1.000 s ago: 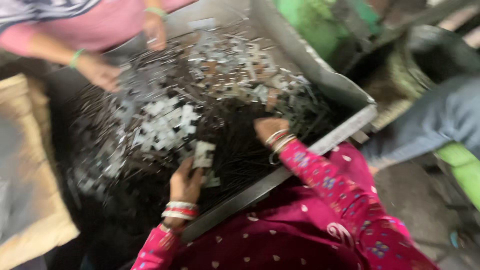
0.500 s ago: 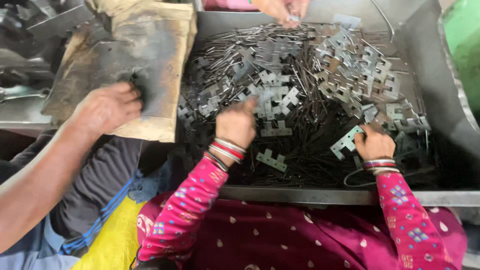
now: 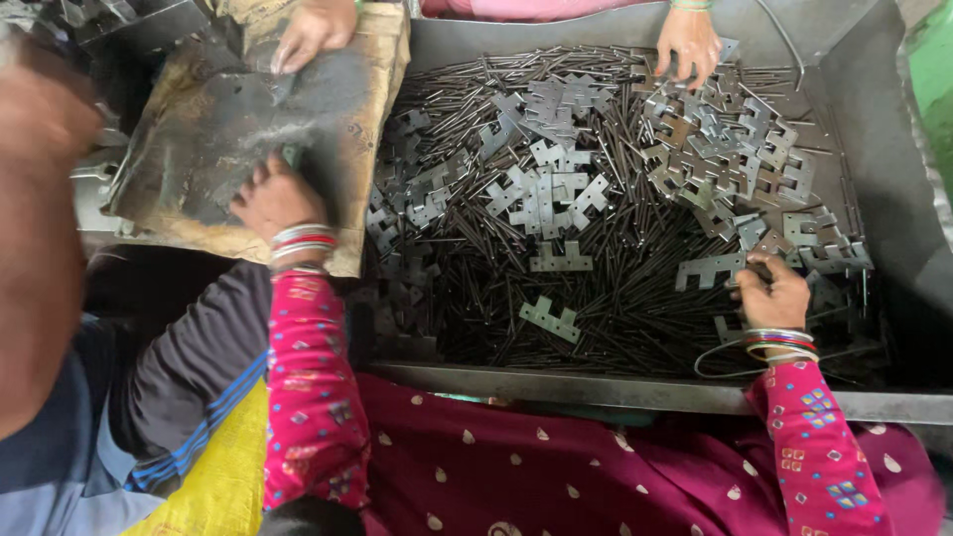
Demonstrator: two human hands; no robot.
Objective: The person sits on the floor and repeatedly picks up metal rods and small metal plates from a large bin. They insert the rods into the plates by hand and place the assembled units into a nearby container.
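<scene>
Fingers of right hand (image 3: 772,294) pinch a notched metal plate (image 3: 710,270), its long axis pointing left; left hand (image 3: 276,199) rests loosely curled on worn board (image 3: 199,129).

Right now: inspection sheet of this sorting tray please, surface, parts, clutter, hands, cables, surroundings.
Surface: metal tray, grey sloping walls, floor covered by parts.
Job's things: notched flat metal plates heaped over a bed of thin dark rods; one plate at the right hand.
Clutter: worn brown board beside the tray's left edge.
Hands: right hand has its grip on that plate; left hand rests on the board, holding nothing that I can see.
Cables: thin wire loop by the right wrist.
Surroundings: two other hands, one on the board's far end, one in the plates; a blurred arm at left.
</scene>
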